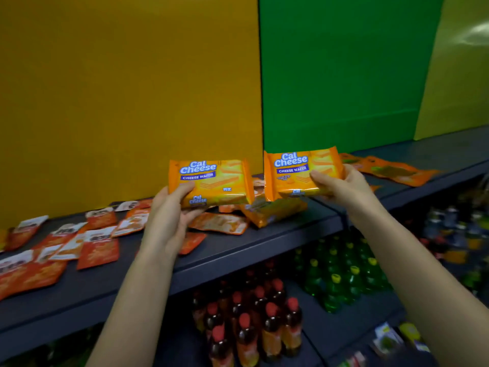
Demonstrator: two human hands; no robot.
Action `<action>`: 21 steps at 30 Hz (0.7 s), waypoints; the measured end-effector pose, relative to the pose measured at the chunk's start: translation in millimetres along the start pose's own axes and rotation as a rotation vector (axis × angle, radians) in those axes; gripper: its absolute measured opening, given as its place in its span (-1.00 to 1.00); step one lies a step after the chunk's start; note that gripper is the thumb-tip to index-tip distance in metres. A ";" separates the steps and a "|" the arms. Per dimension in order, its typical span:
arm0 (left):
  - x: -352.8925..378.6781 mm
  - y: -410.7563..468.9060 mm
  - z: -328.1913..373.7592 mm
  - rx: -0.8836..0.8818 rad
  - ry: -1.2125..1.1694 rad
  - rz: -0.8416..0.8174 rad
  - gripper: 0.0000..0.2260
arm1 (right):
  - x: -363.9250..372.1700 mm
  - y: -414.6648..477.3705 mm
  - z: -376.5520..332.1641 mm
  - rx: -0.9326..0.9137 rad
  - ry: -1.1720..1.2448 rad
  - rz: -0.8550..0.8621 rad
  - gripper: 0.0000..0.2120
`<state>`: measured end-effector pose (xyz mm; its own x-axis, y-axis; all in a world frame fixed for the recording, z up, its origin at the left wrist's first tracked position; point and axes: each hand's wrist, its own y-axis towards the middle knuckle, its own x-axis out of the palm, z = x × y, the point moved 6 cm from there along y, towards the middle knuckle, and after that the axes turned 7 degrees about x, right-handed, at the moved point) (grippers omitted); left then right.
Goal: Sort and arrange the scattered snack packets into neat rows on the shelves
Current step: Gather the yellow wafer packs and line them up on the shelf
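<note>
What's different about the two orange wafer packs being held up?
The left pack is lower, before the yellow wall; the right pack is higher, before the green wall. The left hand grips its pack's bottom left corner; the right hand grips its pack's right end. Both are orange Cal Cheese wafers.

The orange packet [211, 181] held in the left hand [169, 215] reads "Cal Cheese" in white letters edged blue, with "CHEESE WAFER" on a purple band beneath. Its lower edge repeats a smaller "Cal Cheese". The other orange packet [296, 173], in the right hand [344, 189], carries the same "Cal Cheese" and "CHEESE WAFER". A small mark on its lower edge is perhaps the same logo, too blurred to read. Print on the red sachets [98, 251] is illegible.
</note>
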<state>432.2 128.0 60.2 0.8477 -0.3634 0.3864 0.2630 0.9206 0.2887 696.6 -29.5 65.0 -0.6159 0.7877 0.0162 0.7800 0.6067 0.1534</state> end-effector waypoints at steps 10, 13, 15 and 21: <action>216.5 -42.9 -97.9 -0.054 -0.027 -0.162 -0.85 | -234.4 41.7 19.9 0.048 -0.037 0.165 -0.66; 272.9 -61.3 -130.6 -0.088 -0.055 -0.190 -0.76 | -297.1 53.5 31.2 0.073 -0.065 0.207 -0.67; 307.7 -73.5 -149.1 -0.110 -0.071 -0.209 -0.73 | -332.9 61.4 36.7 0.086 -0.083 0.238 -0.68; 397.9 -87.6 -192.7 -0.166 -0.112 -0.241 -0.78 | -412.6 93.6 42.1 0.090 -0.105 0.297 -0.59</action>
<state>835.2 -69.7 19.8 0.6981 -0.5794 0.4207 0.5298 0.8132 0.2407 1028.4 -293.3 31.1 -0.3489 0.9355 -0.0555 0.9334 0.3522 0.0692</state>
